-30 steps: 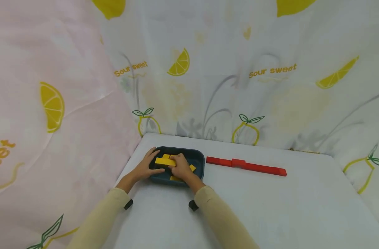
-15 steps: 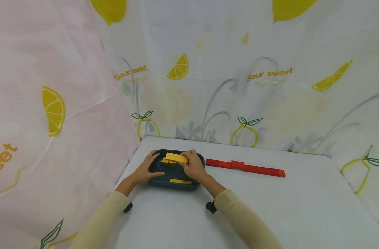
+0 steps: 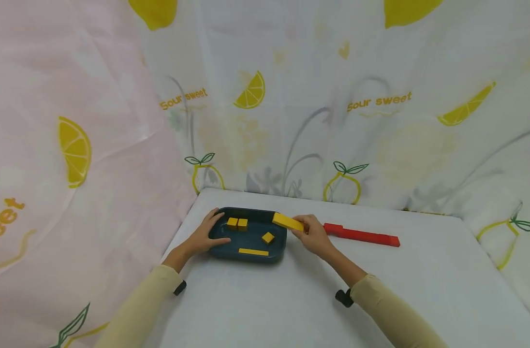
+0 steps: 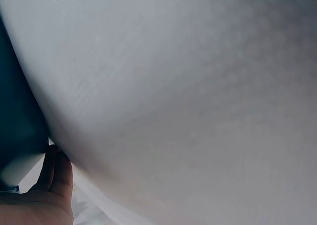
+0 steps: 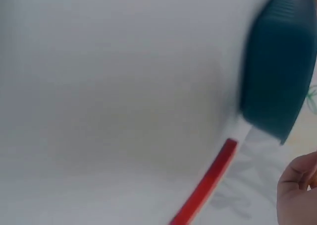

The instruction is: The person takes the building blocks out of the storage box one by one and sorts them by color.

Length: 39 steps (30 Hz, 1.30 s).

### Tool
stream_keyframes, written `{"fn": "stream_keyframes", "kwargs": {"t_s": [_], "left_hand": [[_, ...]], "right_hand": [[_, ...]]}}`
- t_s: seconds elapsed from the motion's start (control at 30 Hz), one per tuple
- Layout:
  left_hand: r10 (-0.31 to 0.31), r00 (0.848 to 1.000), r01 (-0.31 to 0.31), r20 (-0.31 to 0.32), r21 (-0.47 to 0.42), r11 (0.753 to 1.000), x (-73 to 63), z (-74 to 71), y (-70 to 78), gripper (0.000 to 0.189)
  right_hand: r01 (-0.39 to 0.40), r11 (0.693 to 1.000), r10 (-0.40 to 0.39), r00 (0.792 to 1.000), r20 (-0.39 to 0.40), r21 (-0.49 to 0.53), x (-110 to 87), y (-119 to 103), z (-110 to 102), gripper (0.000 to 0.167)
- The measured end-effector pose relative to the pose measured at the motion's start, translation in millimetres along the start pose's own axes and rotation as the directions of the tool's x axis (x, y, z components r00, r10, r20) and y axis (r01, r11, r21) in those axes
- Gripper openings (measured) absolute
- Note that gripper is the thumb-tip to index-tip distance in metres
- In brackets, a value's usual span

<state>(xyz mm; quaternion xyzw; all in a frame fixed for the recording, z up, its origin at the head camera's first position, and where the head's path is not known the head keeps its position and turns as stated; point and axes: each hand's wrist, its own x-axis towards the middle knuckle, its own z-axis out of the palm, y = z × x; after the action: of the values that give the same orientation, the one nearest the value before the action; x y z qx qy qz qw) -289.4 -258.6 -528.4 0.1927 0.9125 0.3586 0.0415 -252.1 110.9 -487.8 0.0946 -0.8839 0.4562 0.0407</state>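
My right hand (image 3: 314, 236) pinches one end of a long yellow block (image 3: 287, 222), whose far end overlaps the right rim of a dark blue tray (image 3: 252, 242) in the head view. At the tray's left end my left hand (image 3: 200, 239) holds the rim, thumb along the front and fingers toward the back. Inside lie two yellow cubes (image 3: 237, 224) side by side at the back, a turned yellow cube (image 3: 268, 237) at the right, and a long yellow piece (image 3: 254, 252) along the front wall. Only part of the right hand (image 5: 298, 190) shows in the right wrist view.
Right of the tray, a line of red blocks (image 3: 365, 236) lies end to end on the white table (image 3: 265, 309), with a raised block in it; my right hand hides its left part. A lemon-print cloth (image 3: 291, 135) hangs behind the table and at the left.
My right hand has lifted the long yellow block out of the tray and carried it right, over the rim. The cubes inside are uncovered. My left hand stays on the tray.
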Motion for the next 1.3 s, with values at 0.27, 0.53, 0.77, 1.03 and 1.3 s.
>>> {"fn": "stream_keyframes", "kwargs": {"t_s": [0.27, 0.53, 0.77, 1.03, 1.3], "left_hand": [[-0.011, 1.0, 0.011, 0.007, 0.001, 1.0, -3.7, 5.7, -0.1, 0.095], [-0.011, 1.0, 0.011, 0.021, 0.016, 1.0, 2.9, -0.5, 2.6, 0.097], [-0.005, 1.0, 0.005, 0.008, 0.006, 1.0, 5.0, 2.8, 4.6, 0.097], [0.019, 1.0, -0.019, 0.014, 0.006, 1.0, 9.0, 1.5, 4.6, 0.1], [0.011, 0.999, -0.012, 0.046, 0.005, 1.0, 9.1, -8.4, -0.2, 0.104]], "right_hand": [[-0.146, 0.989, 0.147, 0.988, 0.045, -0.024, -24.5, 42, -29, 0.036], [-0.154, 0.984, 0.166, 0.976, 0.138, -0.093, -27.3, 66, -33, 0.033], [-0.094, 0.982, 0.127, 0.97, 0.205, -0.167, -27.5, 71, -24, 0.032], [-0.024, 0.963, 0.089, 0.969, 0.231, -0.268, -19.8, 67, -18, 0.03], [-0.032, 0.959, 0.103, 0.965, 0.24, -0.282, -10.1, 65, -11, 0.03]]}}
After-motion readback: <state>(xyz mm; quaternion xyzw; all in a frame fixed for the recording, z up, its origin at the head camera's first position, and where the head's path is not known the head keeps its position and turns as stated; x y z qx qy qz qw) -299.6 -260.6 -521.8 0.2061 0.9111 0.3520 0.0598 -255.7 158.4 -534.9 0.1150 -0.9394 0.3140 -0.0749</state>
